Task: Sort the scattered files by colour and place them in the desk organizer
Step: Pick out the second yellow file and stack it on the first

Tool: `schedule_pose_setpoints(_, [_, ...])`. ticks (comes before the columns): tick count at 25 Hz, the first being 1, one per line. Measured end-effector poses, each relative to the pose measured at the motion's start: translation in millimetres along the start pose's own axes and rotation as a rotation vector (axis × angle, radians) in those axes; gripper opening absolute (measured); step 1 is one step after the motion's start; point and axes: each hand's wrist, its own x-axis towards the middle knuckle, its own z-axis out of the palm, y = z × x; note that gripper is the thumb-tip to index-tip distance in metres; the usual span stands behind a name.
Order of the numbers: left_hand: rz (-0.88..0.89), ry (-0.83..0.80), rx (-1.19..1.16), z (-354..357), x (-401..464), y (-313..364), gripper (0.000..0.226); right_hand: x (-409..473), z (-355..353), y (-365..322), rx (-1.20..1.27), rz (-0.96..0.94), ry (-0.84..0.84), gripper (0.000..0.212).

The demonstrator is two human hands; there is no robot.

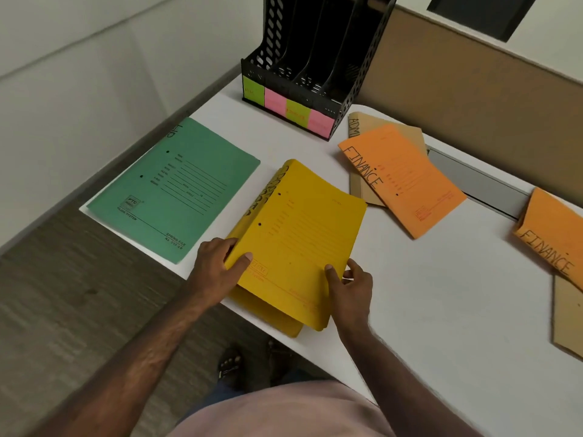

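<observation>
A yellow file (303, 234) lies on top of another yellow file (268, 313) near the desk's front edge. My left hand (217, 266) grips its near left corner, thumb on the cover. My right hand (350, 285) pinches its near right edge. A green file (176, 190) lies flat to the left. An orange file marked FINANCE (403, 181) rests on a brown file (362, 127) behind. A second orange FINANCE file (555, 234) is at the right edge. The black desk organizer (315, 58) stands at the back, its slots looking empty.
The white desk (441, 310) has a grey cable slot (479, 184) at the back right. Another brown file (568, 320) lies at the right edge. Green and pink sticky labels (290, 110) mark the organizer's front. A partition wall rises behind the desk.
</observation>
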Motion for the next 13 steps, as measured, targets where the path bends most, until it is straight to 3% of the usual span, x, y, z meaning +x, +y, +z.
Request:
schedule_pose_setpoints(7, [0.037,0.016,0.067,-17,2,-18,0.081,-26,21,0,-0.032,0.07,-0.009,0.062])
schedule_pose_setpoints(10, [0.078,0.033,0.071,-17,2,-28,0.075,-36,27,1,-0.041,0.047,-0.02,0.052])
schedule_pose_setpoints(13, [0.109,0.04,0.047,-15,1,-36,0.064,-37,28,0,-0.052,0.061,-0.004,0.062])
